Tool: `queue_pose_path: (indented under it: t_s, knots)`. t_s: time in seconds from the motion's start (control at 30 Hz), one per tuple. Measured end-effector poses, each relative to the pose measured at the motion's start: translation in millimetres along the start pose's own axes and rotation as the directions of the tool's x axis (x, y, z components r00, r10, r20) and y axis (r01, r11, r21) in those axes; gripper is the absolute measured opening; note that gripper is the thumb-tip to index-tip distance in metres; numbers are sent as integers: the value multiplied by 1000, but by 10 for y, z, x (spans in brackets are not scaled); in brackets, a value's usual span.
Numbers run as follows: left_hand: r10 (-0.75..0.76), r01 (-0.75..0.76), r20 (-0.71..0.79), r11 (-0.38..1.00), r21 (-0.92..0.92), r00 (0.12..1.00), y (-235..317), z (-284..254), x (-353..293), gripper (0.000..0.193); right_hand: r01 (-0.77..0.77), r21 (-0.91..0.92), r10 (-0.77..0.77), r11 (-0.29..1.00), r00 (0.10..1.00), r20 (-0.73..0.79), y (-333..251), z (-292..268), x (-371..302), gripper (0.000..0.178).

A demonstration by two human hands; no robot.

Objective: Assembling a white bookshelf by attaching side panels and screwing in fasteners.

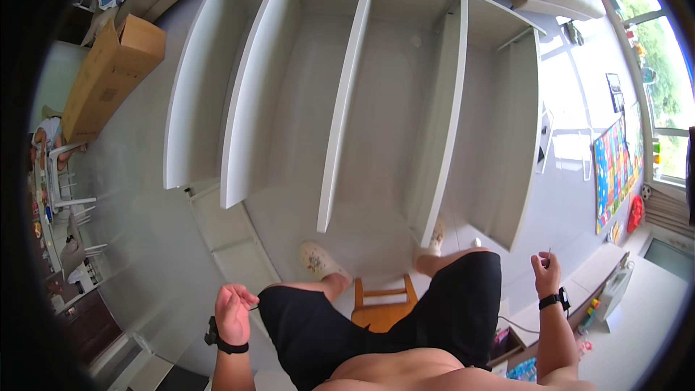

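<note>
I stand over a large white shelf unit (347, 101) lying flat on the floor, its several dividers pointing away from me. My right hand (544, 269) is raised at the right, pinching a small thin dark pin-like piece (549, 252) between its fingertips. My left hand (235, 313) hovers at the lower left with fingers loosely curled, palm up; whether it holds anything is too small to tell. Both wrists wear black bands. My feet in light slippers (318, 261) rest by the unit's near edge, either side of a wooden stool (382, 308).
A loose white panel (232, 242) lies at the unit's near left corner. A long cardboard box (108, 76) lies far left, with white chairs (69, 188) and a seated person (45, 134) beyond. A colourful play mat (615, 174) and windows are on the right.
</note>
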State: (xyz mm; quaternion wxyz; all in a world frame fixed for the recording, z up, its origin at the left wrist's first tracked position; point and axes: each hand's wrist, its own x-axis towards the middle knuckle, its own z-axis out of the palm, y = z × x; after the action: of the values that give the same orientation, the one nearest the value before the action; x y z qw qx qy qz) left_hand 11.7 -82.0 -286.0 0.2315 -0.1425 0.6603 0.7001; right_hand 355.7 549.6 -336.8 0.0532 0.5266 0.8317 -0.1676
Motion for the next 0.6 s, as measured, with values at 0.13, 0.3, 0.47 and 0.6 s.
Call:
queue_pose_path:
  t_s: [0.13, 0.3, 0.47, 0.6]
  knots:
    - [171, -145, -93, 960, 239, 981, -300, -16, 612, 25, 103, -131, -122, 986, 982, -142, 140, 693, 420, 44]
    - [177, -219, 130, 845, 487, 975, -601, 81, 1053, 47, 89, -154, -112, 984, 982, -154, 354, 1186, 694, 43]
    - [67, -167, 205, 838, 520, 977, -843, 337, 1292, 70, 54, -253, -77, 966, 994, -83, 484, 1370, 738, 34]
    - [77, -502, 519, 410, 762, 851, -1006, 686, 1450, 97, 57, -131, -89, 990, 963, -253, 703, 1574, 700, 31]
